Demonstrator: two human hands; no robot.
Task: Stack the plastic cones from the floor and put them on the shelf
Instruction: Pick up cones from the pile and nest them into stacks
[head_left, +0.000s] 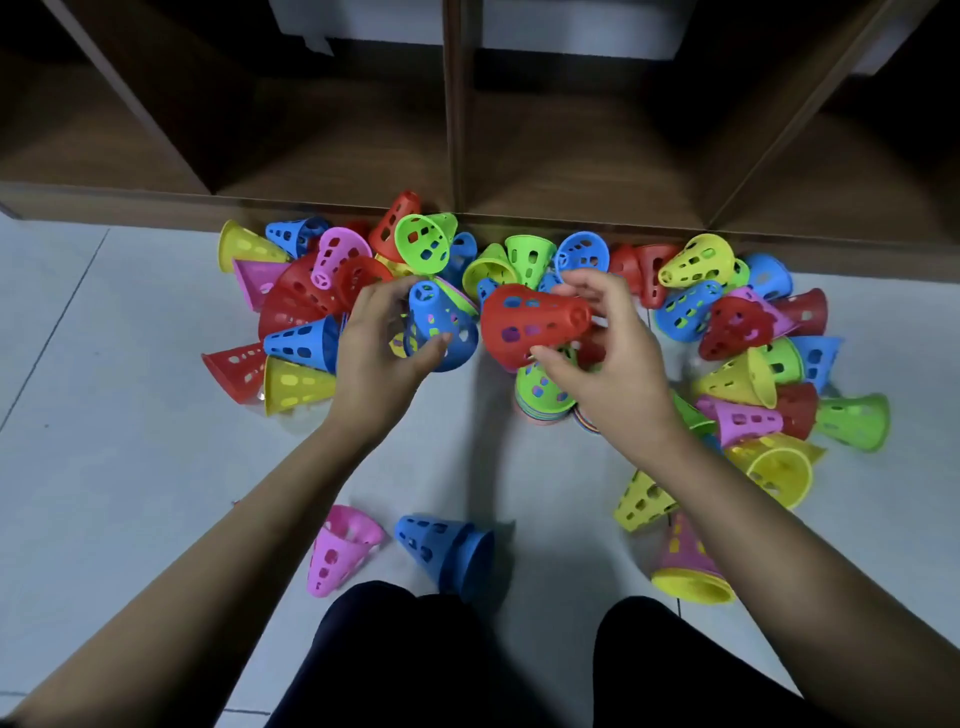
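Several perforated plastic cones in red, blue, green, yellow and pink lie scattered on the pale tiled floor in front of a dark wooden shelf (457, 156). My left hand (379, 343) grips a blue cone (441, 327) that seems to have other cones nested inside. My right hand (608, 353) holds a red cone (530, 325) lying sideways, its wide mouth facing the blue one. The two held cones are close together, a small gap between them. Under my right hand stands a short stack topped by a green cone (543, 389).
A pink cone (340, 551) and a blue cone (447, 551) lie near my knees (467, 660). A pink-in-yellow pair (685, 561) and a lime cone (641, 501) lie under my right forearm. The shelf compartments stand open behind the pile.
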